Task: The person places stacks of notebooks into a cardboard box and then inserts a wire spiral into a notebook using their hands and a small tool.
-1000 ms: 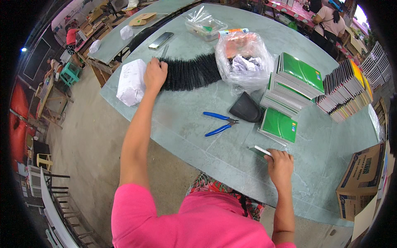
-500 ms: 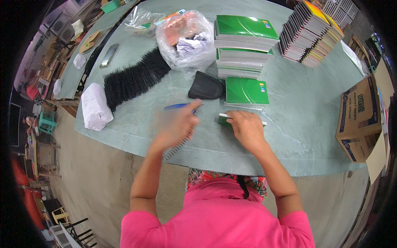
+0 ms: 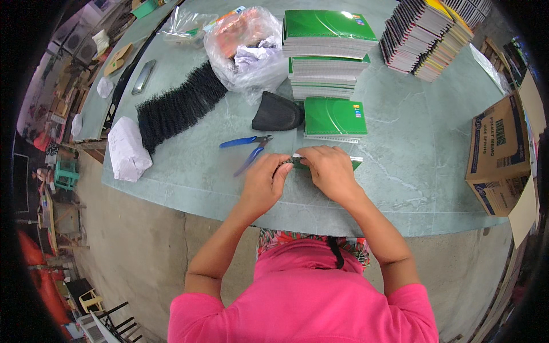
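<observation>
A small green notebook point(image 3: 357, 162) is in my right hand point(image 3: 330, 171), whose fingers close over its top edge. My left hand point(image 3: 265, 182) is pinched at the notebook's left end, where a short stretch of dark spiral wire point(image 3: 290, 160) shows by the fingertips. The rest of that wire is hidden by the hand. Just beyond my left hand lie blue-handled cutting pliers point(image 3: 250, 147) with their handles spread. A black rounded pad point(image 3: 277, 112) rests farther off, beside a low pile of green notebooks point(image 3: 334, 118).
Taller stacks of green notebooks point(image 3: 329, 40) stand behind. Black spiral coils point(image 3: 180, 106) lie in a row at left, by a white paper-wrapped bundle point(image 3: 129, 148) and a plastic bag point(image 3: 246, 63). Spiral-bound books point(image 3: 414, 37) and an open carton point(image 3: 496, 154) are at right.
My left hand, blurred before with a spiral wire hanging below it, has come right and nearer to the notebook's end. The pliers it partly covered now show fully. My right hand keeps its hold.
</observation>
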The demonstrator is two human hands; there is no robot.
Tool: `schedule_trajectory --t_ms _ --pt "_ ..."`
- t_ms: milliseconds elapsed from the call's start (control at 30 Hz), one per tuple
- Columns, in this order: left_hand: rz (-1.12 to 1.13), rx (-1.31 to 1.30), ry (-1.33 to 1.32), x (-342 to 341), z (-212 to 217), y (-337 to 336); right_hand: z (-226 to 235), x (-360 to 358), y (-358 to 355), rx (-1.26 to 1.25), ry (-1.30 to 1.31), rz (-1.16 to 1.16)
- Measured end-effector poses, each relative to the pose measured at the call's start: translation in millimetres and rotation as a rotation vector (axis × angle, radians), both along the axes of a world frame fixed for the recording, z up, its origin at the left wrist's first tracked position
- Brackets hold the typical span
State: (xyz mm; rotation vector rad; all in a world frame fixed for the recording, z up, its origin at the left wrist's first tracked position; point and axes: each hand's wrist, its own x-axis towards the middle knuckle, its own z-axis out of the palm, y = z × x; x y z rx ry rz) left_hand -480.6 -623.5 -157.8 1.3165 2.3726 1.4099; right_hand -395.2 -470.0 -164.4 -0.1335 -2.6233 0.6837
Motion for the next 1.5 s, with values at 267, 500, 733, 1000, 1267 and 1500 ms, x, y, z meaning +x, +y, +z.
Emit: schedule_trajectory --t_ms 267,500,733,1000,1267,1500 --pt "0.015 -0.093 -0.201 -5 -12 -2 2 5 -5 0.003 -0.055 0.031" --pt "-0.039 0.091 0.131 -19 -12 7 4 4 -3 0.058 -0.078 0.040" --pt "-0.156 -0.061 0.350 -24 -19 3 0 5 -8 0.063 -0.070 0.011" --pt "-0.095 -0.205 -0.389 -35 2 -3 2 1 0 0.114 -0.075 0.050" --pt "-0.114 -0.028 -0.092 -28 -9 -5 4 -7 -3 0.133 -0.054 0.033" --pt "-0.030 -0.152 -0.426 -28 5 -16 1 -15 -14 0.177 -0.021 -0.123"
